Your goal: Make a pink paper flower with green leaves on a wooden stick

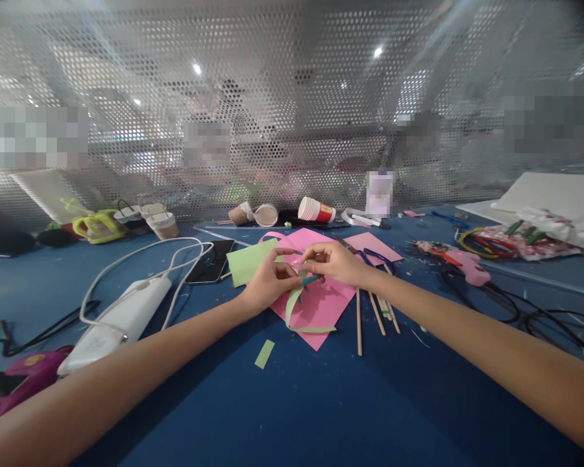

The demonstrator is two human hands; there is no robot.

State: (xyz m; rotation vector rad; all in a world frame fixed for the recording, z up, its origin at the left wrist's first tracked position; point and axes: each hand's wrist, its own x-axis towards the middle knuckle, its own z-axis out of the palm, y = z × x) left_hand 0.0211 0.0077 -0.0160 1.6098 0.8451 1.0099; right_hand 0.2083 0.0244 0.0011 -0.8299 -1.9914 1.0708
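Nearest us on the blue tabletop point(292, 402) lies a small pale-green paper rectangle point(264, 354); beyond it, a long, curled pale-green paper strip point(315, 329) trails over a bright pink paper sheet point(328, 305), its upper end seemingly pinched in our left hand point(267, 279) and right hand point(338, 263), fingertips closed together. We judge the step to be working that end, which calls for a steady grip and small finger movements. Our fingers hide the exact contact, and we cannot identify the teal piece point(310, 280) there. Farthest off, a perforated metal screen point(272, 97) blurs whatever stands behind.
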